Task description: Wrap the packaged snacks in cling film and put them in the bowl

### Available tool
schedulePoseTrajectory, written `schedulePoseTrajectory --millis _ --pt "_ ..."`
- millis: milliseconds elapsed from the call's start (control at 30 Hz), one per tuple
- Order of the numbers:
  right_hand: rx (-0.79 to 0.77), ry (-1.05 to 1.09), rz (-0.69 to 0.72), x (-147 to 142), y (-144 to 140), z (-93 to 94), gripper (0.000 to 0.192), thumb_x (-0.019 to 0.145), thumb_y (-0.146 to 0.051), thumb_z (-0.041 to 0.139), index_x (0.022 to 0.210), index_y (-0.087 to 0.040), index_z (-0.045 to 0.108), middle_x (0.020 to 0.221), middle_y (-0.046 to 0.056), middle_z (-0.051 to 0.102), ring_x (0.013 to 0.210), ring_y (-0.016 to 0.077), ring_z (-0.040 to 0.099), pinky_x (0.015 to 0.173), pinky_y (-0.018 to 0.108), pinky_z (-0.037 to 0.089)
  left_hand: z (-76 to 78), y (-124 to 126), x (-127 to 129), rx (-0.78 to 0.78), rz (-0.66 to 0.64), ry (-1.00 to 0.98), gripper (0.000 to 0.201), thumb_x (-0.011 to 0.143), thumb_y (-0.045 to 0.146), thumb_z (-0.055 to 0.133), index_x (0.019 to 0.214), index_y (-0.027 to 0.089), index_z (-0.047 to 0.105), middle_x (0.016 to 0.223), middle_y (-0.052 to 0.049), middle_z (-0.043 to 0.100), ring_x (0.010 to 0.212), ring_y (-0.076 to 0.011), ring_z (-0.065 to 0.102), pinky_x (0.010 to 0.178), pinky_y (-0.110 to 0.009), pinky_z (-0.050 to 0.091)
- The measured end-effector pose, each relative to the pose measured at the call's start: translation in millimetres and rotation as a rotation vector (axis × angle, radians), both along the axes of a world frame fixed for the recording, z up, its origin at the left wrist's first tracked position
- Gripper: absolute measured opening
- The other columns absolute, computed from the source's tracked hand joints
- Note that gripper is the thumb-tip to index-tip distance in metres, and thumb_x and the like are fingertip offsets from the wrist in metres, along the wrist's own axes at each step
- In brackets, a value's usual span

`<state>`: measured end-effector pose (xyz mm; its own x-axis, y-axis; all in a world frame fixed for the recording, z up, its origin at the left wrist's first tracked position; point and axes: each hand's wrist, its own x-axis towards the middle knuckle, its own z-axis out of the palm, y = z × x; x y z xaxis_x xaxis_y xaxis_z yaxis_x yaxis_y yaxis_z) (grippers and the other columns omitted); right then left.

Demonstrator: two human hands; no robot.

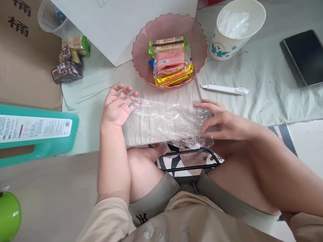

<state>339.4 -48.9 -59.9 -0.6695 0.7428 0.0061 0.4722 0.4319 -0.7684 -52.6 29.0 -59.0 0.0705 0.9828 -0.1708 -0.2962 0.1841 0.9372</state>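
Note:
A crumpled sheet of clear plastic film (166,117) stretches between my two hands, low over the near edge of the cloth-covered table. My left hand (118,106) is at its left end, palm turned inward and fingers apart, with the film touching the fingertips. At the right end, my right hand (222,119) has its index finger stretched out, while thumb and middle finger come together on the film. Just beyond the film stands a pink ribbed bowl (141,50) holding several wrapped snacks (170,60). A white-handled blade tool (224,89) lies beyond my right hand.
A paper cup (222,45) with clear plastic inside stands at the back right, near a black phone-like device (304,55). Wrapped snacks (67,72) and a clear tub (47,18) are at the back left. A teal jug (73,124) lies left beside a cardboard box (30,67).

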Motion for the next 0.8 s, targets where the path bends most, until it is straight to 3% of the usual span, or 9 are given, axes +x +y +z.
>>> schedulePoseTrajectory --millis 67,167,300,467,533,600,700,800 --pt "0.001 -0.059 0.026 -2 -1 0.5 0.012 0.081 -0.039 0.081 0.085 -0.029 0.085 0.167 0.004 0.042 0.159 0.0453 0.023 0.125 0.072 0.022 2.4 0 0 -0.035 -0.015 0.017 0.024 0.076 0.030 0.078 0.097 0.030 0.067 0.105 -0.001 0.075 0.104 -0.0249 0.076 0.081 -0.038 0.065" --pt "-0.014 -0.124 0.053 -6 -2 3.8 0.018 0.076 -0.041 0.086 0.091 -0.032 0.086 0.170 0.002 0.037 0.159 0.0509 0.019 0.123 0.078 0.017 3.1 -1 1 -0.035 -0.041 0.072 0.032 0.077 0.047 0.081 0.098 0.028 0.066 0.109 -0.005 0.076 0.105 -0.0257 0.077 0.079 -0.033 0.065" --pt "-0.024 -0.158 0.058 -10 -4 7.3 0.031 0.072 -0.049 0.089 0.098 -0.034 0.086 0.173 0.003 0.032 0.159 0.0537 0.016 0.123 0.080 0.013 -2.7 -2 4 0.000 -0.060 0.137 0.042 0.064 0.022 0.090 0.099 0.027 0.068 0.107 -0.003 0.078 0.098 -0.0220 0.078 0.077 -0.028 0.063" --pt "-0.031 -0.053 0.042 -10 -5 14.1 0.041 0.074 -0.068 0.080 0.093 -0.032 0.086 0.170 0.004 0.036 0.159 0.0530 0.018 0.123 0.080 0.012 -9.3 -1 7 -0.062 0.008 0.210 0.036 0.070 0.006 0.080 0.099 0.024 0.067 0.091 -0.002 0.080 0.084 -0.0170 0.078 0.073 -0.025 0.062" --pt "0.006 0.081 -0.029 -9 -4 18.1 0.042 0.079 -0.070 0.075 0.084 -0.030 0.085 0.164 0.004 0.046 0.158 0.0482 0.025 0.126 0.074 0.018 -7.9 -1 7 -0.067 -0.001 0.203 0.037 0.071 0.006 0.080 0.100 0.025 0.066 0.094 -0.001 0.080 0.085 -0.0165 0.079 0.071 -0.023 0.061" --pt "0.052 0.199 -0.188 -11 0 20.4 0.039 0.087 -0.065 0.070 0.079 -0.028 0.082 0.153 0.006 0.058 0.151 0.0407 0.043 0.127 0.065 0.030 -4.4 -2 7 -0.044 -0.017 0.155 0.039 0.071 0.007 0.081 0.100 0.025 0.064 0.095 -0.001 0.080 0.085 -0.0162 0.079 0.068 -0.021 0.061" --pt "0.102 0.263 -0.456 -20 10 19.3 0.027 0.089 -0.053 0.071 0.086 -0.027 0.077 0.123 0.009 0.074 0.123 0.0315 0.067 0.116 0.056 0.047 1.8 -6 9 -0.023 -0.057 0.095 0.042 0.070 0.008 0.084 0.102 0.025 0.062 0.094 0.000 0.079 0.085 -0.0168 0.080 0.070 -0.023 0.063" --pt "0.073 0.245 -0.452 -37 22 18.3 0.032 0.083 -0.050 0.077 0.104 -0.026 0.075 0.114 0.009 0.077 0.112 0.0293 0.071 0.107 0.051 0.054 7.5 -13 18 -0.036 -0.119 0.089 0.044 0.070 0.009 0.084 0.104 0.026 0.061 0.095 0.002 0.079 0.087 -0.0181 0.080 0.079 -0.027 0.066"
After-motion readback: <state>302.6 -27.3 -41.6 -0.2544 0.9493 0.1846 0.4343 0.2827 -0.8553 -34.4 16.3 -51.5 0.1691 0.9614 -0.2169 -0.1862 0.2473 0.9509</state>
